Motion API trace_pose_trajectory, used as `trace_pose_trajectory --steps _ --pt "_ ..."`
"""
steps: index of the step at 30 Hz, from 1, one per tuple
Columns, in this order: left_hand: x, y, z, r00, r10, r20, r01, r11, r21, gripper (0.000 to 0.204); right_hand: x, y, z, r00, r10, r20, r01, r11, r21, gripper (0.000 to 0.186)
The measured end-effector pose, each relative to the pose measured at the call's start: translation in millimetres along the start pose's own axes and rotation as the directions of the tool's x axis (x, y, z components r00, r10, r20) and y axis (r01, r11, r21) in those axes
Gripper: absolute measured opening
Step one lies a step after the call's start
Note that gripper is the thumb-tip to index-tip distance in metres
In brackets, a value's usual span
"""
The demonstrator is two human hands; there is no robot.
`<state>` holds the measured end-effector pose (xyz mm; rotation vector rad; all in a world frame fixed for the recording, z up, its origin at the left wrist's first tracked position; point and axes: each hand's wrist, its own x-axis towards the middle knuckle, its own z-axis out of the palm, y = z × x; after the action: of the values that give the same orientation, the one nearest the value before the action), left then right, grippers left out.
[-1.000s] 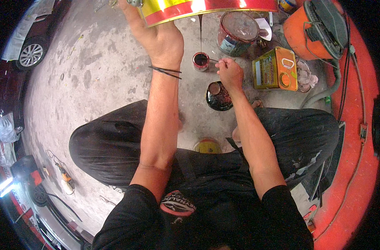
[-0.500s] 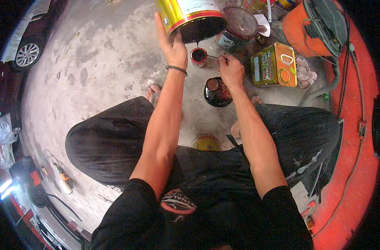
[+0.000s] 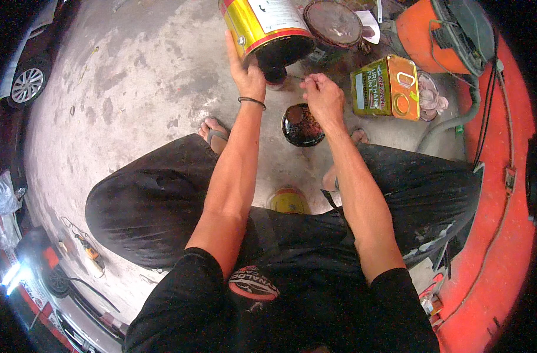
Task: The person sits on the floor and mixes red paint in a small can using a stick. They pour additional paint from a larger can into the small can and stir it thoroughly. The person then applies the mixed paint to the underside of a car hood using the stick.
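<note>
My left hand [image 3: 248, 76] holds a yellow paint can [image 3: 248, 29] with a white label and a red rim, its fingers under the lower side. The can is tipped over, its dark mouth facing down towards me. Right under that mouth is a small paint-stained cup [image 3: 274, 75], partly hidden by the rim. My right hand [image 3: 324, 100] is closed with the fingertips pinched, on the thin handle that runs to the cup; little of this handle shows. Below my right hand, a round black lid [image 3: 304, 134] smeared with dark paint lies on the floor.
A rectangular green and orange tin [image 3: 386, 88] stands right of my right hand. Behind it are an orange bucket-like machine [image 3: 427, 44] with a grey hose and a lidded round container [image 3: 333, 23]. A yellow can [image 3: 289, 201] sits between my legs. A cable lies along a red surface [image 3: 495, 235].
The paint can has come lower over the cup, and its rim now overlaps it. The dark thread that ran from the can into the cup no longer shows. My right hand has barely moved.
</note>
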<state>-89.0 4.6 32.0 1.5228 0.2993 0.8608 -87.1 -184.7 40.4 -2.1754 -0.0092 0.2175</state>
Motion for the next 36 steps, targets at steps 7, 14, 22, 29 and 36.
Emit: trace_pose_trajectory --steps 7,14,22,29,36 --pt "2 -6 1 0.996 -0.086 -0.016 0.084 0.991 -0.108 0.084 -7 -12 -7 1.0 -0.001 0.018 0.0 0.999 0.035 0.028" --pt "5 -7 0 0.998 0.013 -0.058 -0.005 0.992 0.129 0.084 -13 -26 -19 0.992 0.107 0.067 -0.12 0.964 0.236 0.029" --pt "5 -13 4 0.999 0.003 -0.044 0.0 0.998 0.058 0.087 -13 -44 -24 0.989 0.106 0.104 -0.135 0.934 0.331 0.029" --pt "3 0 8 0.997 -0.066 -0.033 0.065 0.997 -0.036 0.089 -11 -46 -18 0.991 0.105 0.085 -0.127 0.936 0.327 0.028" --pt "4 -4 5 0.998 -0.061 -0.036 0.058 0.996 -0.064 0.088 -10 -40 -11 0.998 0.055 0.014 -0.057 0.974 0.218 0.03"
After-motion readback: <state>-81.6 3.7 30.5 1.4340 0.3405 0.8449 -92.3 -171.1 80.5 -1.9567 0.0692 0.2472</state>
